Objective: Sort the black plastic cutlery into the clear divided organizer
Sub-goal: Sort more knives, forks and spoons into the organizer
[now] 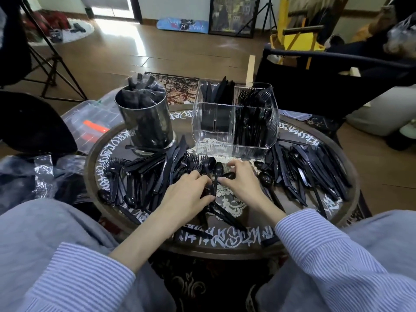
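Note:
Black plastic cutlery lies spread over a round table (225, 242): a pile of forks, knives and spoons (146, 176) on the left and a pile of mostly knives (310, 167) on the right. The clear divided organizer (234, 118) stands at the back centre, with knives in the back-left compartment, forks in the back right, spoons in the front right, and the front left bare. My left hand (186, 194) grips a small bunch of spoons (217, 172) by their handles. My right hand (240, 176) pinches a spoon (229, 175) beside them.
A metal cylinder (146, 122) full of black wrapped items stands at the back left of the table. A clear plastic box (94, 122) and crumpled plastic bags (45, 172) sit to the left. A dark chair (337, 70) is behind on the right, tripod legs at the far left.

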